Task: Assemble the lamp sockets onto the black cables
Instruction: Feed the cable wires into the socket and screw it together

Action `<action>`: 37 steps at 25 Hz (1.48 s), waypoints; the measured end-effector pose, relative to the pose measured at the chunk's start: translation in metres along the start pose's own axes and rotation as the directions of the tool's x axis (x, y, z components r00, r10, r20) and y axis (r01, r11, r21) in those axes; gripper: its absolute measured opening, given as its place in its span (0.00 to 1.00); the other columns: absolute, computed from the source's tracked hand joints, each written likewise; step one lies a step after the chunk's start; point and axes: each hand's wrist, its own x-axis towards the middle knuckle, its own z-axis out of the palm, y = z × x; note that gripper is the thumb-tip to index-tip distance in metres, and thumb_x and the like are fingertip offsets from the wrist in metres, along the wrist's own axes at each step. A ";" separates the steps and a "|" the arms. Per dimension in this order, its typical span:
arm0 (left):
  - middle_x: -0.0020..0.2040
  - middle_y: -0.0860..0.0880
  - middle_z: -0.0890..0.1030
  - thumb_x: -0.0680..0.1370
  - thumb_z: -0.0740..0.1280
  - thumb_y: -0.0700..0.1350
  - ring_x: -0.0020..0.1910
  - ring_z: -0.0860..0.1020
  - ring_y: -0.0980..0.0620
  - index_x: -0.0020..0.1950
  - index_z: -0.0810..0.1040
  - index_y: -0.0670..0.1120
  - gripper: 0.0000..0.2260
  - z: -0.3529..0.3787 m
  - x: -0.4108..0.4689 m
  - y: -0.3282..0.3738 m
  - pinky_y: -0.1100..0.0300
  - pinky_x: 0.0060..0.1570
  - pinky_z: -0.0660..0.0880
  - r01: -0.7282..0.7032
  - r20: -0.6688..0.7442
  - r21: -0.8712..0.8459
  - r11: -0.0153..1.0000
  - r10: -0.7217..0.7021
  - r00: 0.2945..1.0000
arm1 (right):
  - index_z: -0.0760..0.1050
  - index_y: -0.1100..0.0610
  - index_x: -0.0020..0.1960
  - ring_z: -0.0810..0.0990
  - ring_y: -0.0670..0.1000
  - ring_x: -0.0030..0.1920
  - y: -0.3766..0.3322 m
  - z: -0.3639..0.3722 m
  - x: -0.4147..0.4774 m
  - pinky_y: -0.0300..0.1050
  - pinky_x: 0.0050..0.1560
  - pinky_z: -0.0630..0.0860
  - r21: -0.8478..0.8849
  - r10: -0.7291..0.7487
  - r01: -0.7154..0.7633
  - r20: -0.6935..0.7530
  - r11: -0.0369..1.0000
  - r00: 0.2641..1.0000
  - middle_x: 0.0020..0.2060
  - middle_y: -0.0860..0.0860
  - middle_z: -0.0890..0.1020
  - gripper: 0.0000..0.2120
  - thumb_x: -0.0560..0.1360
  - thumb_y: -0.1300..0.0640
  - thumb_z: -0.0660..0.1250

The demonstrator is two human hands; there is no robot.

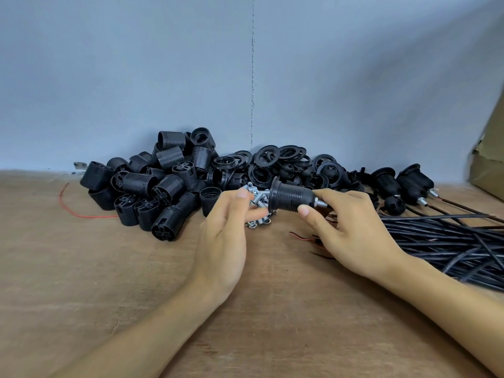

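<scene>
Right hand (351,233): thumb, fingers pinch lamp socket (289,195) (narrow end).
Left hand (226,241): fingers loosely straight, flange beside thumb.

Left on table (109,296), socket shells (152,184) heaped against wall (163,77). Right of them, rings (283,162) piled. Just before rings, metal fittings (259,203); above them one socket (291,196), pinched in right hand (351,236). Further right, finished sockets (403,184), cables (450,241) bundled before them. Far right, box (488,170).

Table (81,268): matt, rough wood. Sockets (152,181): ribbed black plastic, slight sheen. Nipples (259,199): shiny metal. Cables (450,241): glossy black.
</scene>
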 end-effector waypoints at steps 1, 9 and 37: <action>0.47 0.60 0.87 0.84 0.55 0.60 0.53 0.81 0.67 0.51 0.79 0.59 0.15 0.001 0.000 -0.001 0.71 0.58 0.67 0.015 0.011 0.025 1.000 -0.016 1.000 | 0.77 0.47 0.54 0.73 0.38 0.44 -0.001 0.000 -0.001 0.42 0.62 0.63 0.000 -0.013 0.013 0.018 1.000 1.000 0.36 0.38 0.77 0.17 0.81 0.37 0.56; 0.55 0.61 0.85 0.78 0.56 0.64 0.62 0.79 0.64 0.56 0.78 0.58 0.16 0.002 0.001 0.000 0.54 0.65 0.71 -0.065 0.007 -0.089 0.994 0.066 0.998 | 0.77 0.46 0.57 0.74 0.41 0.45 -0.002 0.000 -0.003 0.40 0.65 0.60 -0.053 -0.070 0.077 0.123 0.996 0.990 0.41 0.39 0.80 0.19 0.79 0.36 0.56; 0.47 0.63 0.86 0.78 0.51 0.67 0.55 0.80 0.65 0.54 0.77 0.62 0.19 0.002 0.001 -0.005 0.52 0.63 0.73 -0.116 0.021 0.102 0.988 0.115 0.993 | 0.78 0.49 0.62 0.75 0.40 0.36 0.003 -0.001 0.001 0.30 0.43 0.62 0.107 -0.009 0.003 0.054 0.994 0.999 0.35 0.39 0.79 0.14 0.81 0.44 0.63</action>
